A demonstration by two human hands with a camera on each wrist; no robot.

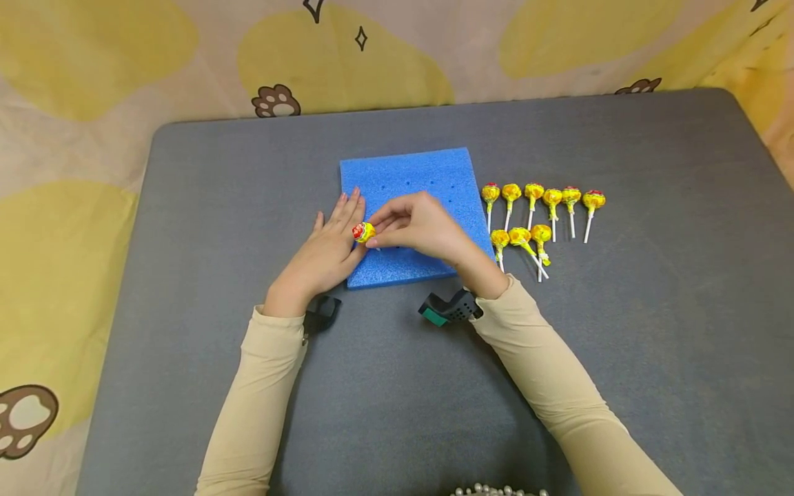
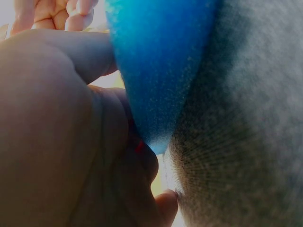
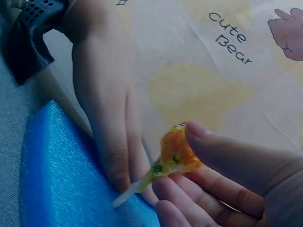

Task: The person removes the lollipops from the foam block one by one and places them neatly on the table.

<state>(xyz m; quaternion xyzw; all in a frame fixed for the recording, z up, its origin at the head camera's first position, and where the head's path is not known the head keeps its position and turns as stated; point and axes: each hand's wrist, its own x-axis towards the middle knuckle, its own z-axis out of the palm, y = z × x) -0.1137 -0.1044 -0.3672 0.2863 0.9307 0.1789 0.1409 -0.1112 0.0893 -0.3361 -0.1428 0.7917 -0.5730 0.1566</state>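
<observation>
Between thumb and fingers, my right hand (image 1: 424, 224) pinches a lollipop (image 1: 362, 232) in a yellow and red wrapper. Its white stick (image 3: 124, 196) slants down toward the foam in the right wrist view. Below lies a blue foam block (image 1: 428, 172) with small holes in its top. My left hand (image 1: 319, 262) rests flat with straight fingers along the block's left edge. The left wrist view shows the foam's side (image 2: 161, 71) close beside the left thumb. The right hand hides part of the holes.
Right of the foam, several wrapped lollipops lie on the grey table (image 1: 651, 310) in two rows, including one at the far right end (image 1: 593, 200) and one in the lower row (image 1: 541, 234). A patterned cloth (image 1: 397, 62) hangs behind the table.
</observation>
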